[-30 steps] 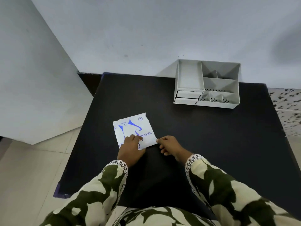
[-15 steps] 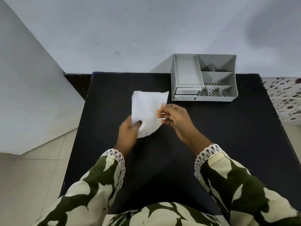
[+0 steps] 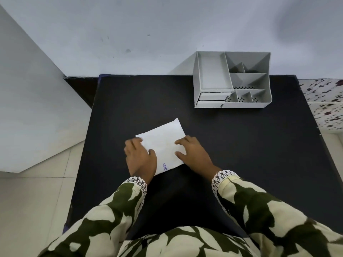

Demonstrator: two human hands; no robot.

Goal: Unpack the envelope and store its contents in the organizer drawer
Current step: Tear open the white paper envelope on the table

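A white paper envelope lies flat on the black table, plain side up, with a bit of blue print at its near edge. My left hand holds its left edge, thumb on top. At the right edge, my right hand grips it with the fingertips over the paper. The grey organizer stands at the table's back right, well beyond the envelope. Its small drawer is at the front left corner and looks pushed in.
A white panel leans at the left beside the table, over a tiled floor. A floral-patterned surface adjoins the table's right edge. The wall runs right behind the organizer.
The envelope was lifted off the table and turned over. Now it lies flat again, plain side up, slightly farther from me, with both hands on its edges.
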